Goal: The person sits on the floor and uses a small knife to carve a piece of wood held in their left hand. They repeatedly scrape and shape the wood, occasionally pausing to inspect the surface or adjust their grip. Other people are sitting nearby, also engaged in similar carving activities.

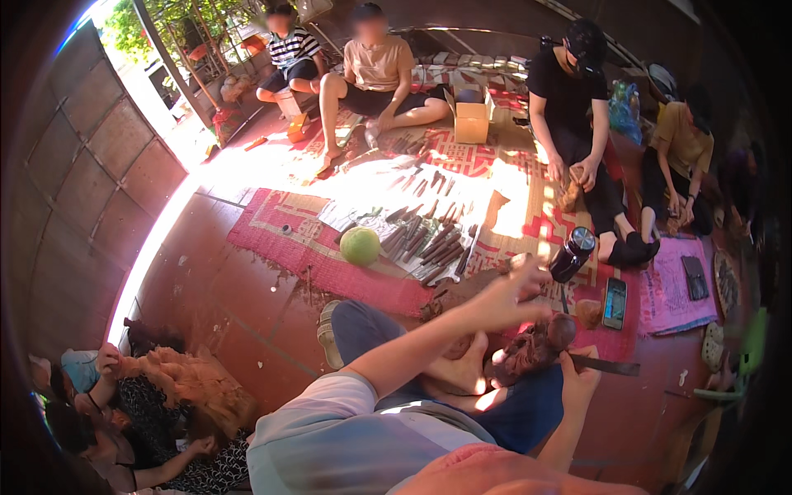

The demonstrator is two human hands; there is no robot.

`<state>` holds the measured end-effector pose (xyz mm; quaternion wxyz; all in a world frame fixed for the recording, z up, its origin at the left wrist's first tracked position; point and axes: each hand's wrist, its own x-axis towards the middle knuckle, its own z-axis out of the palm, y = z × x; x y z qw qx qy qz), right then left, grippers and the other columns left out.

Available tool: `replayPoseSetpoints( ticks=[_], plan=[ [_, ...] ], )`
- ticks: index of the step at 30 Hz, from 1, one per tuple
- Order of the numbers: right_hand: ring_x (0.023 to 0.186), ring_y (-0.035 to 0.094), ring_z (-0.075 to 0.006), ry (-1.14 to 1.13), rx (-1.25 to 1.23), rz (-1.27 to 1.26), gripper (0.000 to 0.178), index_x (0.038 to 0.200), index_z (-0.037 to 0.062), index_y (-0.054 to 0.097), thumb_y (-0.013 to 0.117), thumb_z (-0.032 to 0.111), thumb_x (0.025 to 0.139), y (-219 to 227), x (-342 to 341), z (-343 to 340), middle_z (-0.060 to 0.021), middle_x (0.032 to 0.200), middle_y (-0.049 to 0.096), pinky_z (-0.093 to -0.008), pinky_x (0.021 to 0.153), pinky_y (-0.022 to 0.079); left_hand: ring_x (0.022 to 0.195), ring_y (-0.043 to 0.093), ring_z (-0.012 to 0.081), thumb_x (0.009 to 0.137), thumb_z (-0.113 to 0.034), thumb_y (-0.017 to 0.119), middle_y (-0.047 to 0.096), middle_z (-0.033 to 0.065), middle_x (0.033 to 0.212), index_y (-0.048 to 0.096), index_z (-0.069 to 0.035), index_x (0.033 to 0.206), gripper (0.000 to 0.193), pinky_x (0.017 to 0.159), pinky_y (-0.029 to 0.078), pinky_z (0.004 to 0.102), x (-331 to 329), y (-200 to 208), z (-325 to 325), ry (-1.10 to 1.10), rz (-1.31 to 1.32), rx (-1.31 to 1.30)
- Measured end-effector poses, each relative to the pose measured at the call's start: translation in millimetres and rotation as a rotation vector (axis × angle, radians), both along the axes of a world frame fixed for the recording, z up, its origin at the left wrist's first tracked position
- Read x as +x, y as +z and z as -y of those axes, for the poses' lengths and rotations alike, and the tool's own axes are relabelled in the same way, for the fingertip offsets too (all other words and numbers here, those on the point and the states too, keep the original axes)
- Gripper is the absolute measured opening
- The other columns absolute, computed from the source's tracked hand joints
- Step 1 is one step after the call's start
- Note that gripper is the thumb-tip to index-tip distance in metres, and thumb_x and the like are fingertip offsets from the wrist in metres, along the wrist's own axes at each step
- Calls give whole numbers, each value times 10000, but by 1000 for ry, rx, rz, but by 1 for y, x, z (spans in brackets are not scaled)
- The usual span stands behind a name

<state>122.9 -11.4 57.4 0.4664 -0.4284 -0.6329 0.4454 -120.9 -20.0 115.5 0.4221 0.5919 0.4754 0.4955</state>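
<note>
A dark reddish-brown wood carving (528, 356) with a rounded knob at its upper right rests by my bare foot (470, 363), between my bent legs. My left hand (518, 295) is raised just above and beyond the carving, fingers apart, with nothing visible in it. Close against the carving's right side, my right hand (576, 378) is closed round a flat dark strip-like tool (612, 365). The tool's blunt end points right; its other end is hidden by the hand and the carving, so its exact kind is unclear.
Several chisels (437, 243) lie on a sheet on the red mat beside a green round fruit (360, 246). A black bottle (572, 254) and a phone (615, 304) stand and lie to the right. Other people sit around, one holding a large orange-brown carving (186, 379) at lower left.
</note>
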Motion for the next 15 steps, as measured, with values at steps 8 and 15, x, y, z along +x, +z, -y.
replayPoseSetpoints(
  ticks=[8,15],
  plan=[
    [692,496,-74,56,-118,71,144,795,14,507,641,-38,795,23,-1,11,-27,773,539,-228,643,425,831,572,157,874,-87,580,599,114,944,108,-43,1431,731,789,454,299,-64,149,15,928,94,1391],
    [698,523,-100,47,2,62,166,774,10,510,673,-12,747,14,0,-5,-35,715,560,-267,622,425,850,591,354,839,-272,584,627,194,920,582,-44,1144,381,754,454,429,24,33,-13,291,-406,675]
  ],
)
